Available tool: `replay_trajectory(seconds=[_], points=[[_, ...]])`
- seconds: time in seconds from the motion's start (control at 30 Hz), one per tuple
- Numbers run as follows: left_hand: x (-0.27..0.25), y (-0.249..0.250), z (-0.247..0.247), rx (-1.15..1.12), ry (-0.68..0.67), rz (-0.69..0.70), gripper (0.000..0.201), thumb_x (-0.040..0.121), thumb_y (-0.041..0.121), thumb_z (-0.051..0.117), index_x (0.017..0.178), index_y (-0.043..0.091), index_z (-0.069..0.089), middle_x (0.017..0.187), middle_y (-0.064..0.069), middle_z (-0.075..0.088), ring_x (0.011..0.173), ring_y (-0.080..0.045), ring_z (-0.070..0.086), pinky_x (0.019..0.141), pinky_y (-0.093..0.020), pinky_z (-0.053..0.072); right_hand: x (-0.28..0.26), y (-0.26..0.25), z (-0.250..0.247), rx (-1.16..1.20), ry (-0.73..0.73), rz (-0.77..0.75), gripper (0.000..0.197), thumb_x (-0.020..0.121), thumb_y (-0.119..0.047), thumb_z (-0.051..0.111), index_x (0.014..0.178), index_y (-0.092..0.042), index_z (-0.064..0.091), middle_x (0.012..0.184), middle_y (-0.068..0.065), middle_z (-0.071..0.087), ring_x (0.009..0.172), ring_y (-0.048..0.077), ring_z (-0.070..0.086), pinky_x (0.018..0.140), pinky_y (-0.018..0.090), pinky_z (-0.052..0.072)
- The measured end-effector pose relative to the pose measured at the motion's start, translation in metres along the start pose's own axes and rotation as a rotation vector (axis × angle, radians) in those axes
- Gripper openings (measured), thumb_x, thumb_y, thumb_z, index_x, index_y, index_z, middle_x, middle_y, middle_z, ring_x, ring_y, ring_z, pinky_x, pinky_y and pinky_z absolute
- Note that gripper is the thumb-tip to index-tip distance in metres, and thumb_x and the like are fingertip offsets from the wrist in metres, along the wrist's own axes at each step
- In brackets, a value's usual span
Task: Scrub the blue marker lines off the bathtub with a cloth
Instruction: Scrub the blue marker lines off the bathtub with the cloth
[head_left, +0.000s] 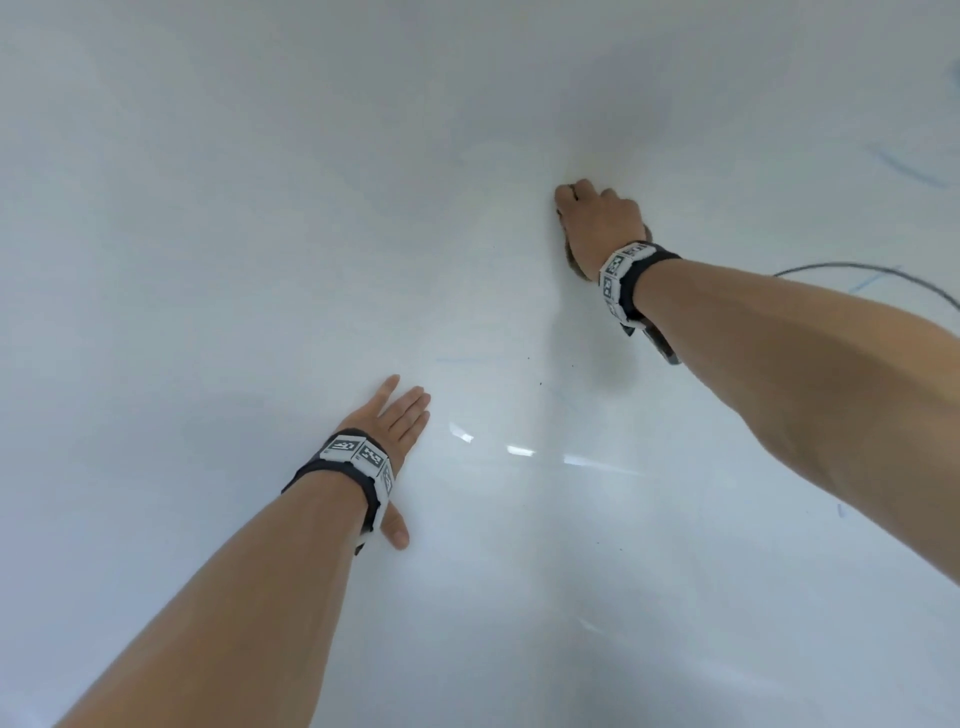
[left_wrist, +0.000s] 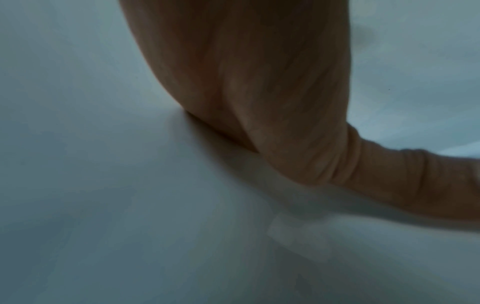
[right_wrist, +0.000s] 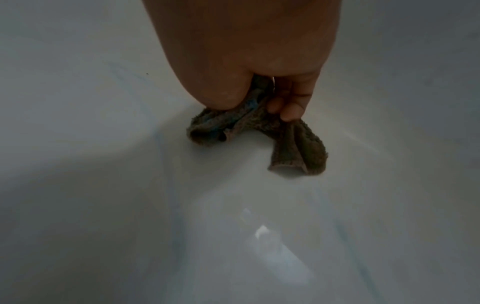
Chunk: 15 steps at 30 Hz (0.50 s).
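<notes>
your right hand (head_left: 597, 223) fingers clamp the bunched cloth (right_wrist: 255, 127) far right on the bathtub (head_left: 260, 208), left hand (head_left: 389, 421) flat with fingers straight, and loose cloth tails could smear blue marker lines (head_left: 904, 169).

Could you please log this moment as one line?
right hand: grips cloth against bathtub | left hand: flat on tub | blue marks: remain
</notes>
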<state>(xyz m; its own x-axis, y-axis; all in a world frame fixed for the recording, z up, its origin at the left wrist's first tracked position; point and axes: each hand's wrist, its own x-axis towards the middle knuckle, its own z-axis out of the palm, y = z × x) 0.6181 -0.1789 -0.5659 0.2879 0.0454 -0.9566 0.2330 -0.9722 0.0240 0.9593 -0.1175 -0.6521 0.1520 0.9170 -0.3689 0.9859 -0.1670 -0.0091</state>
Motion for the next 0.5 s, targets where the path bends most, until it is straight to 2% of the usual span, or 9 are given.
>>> replay_trajectory(seconds=[0.1,0.2,0.33,0.4,0.5], points=[[-0.001,-0.001,-0.001,0.005,-0.010,-0.004,0.167,0.035,0.108,0.035,0.150,0.003,-0.025,0.157,-0.017,-0.031,0.143,-0.029,-0.035,0.108,-0.062,-0.022,-0.025,0.018,0.010,0.049,-0.013,0.087,0.037,0.089,-0.007,0.049,0.126,-0.010,0.042,0.114,0.015,0.053,0.091,0.038,0.059,0.069,0.042,0.044],[-0.002,0.002,-0.002,0.010,-0.011,0.001,0.166,0.036,0.108,0.035,0.150,0.002,-0.024,0.157,-0.017,-0.031,0.144,-0.030,-0.033,0.108,-0.063,-0.022,-0.048,0.037,0.020,0.075,-0.017,0.183,0.028,0.090,-0.011,0.046,0.118,-0.011,0.043,0.106,0.015,0.055,0.084,0.037,0.060,0.064,0.038,0.040],[-0.003,0.002,-0.003,0.018,-0.012,-0.002,0.164,0.040,0.107,0.037,0.152,0.002,-0.021,0.158,-0.018,-0.028,0.146,-0.031,-0.029,0.109,-0.063,-0.019,-0.083,0.072,0.036,0.101,-0.107,0.305,0.025,0.083,-0.011,0.051,0.105,-0.016,0.040,0.092,0.011,0.053,0.074,0.034,0.058,0.062,0.037,0.040],[-0.004,0.001,-0.002,0.016,-0.004,-0.005,0.165,0.038,0.108,0.036,0.152,0.002,-0.021,0.158,-0.017,-0.028,0.146,-0.030,-0.030,0.109,-0.063,-0.019,-0.102,0.090,0.040,0.087,-0.184,0.326,0.024,0.082,-0.011,0.052,0.100,-0.018,0.038,0.089,0.009,0.052,0.072,0.031,0.055,0.062,0.036,0.041],[-0.004,0.002,-0.004,0.018,-0.002,-0.001,0.165,0.037,0.109,0.034,0.152,0.002,-0.020,0.159,-0.018,-0.027,0.146,-0.031,-0.028,0.110,-0.063,-0.019,-0.137,0.115,0.046,0.034,-0.291,0.275,0.021,0.083,-0.010,0.049,0.098,-0.020,0.038,0.089,0.008,0.054,0.070,0.028,0.052,0.062,0.034,0.040]])
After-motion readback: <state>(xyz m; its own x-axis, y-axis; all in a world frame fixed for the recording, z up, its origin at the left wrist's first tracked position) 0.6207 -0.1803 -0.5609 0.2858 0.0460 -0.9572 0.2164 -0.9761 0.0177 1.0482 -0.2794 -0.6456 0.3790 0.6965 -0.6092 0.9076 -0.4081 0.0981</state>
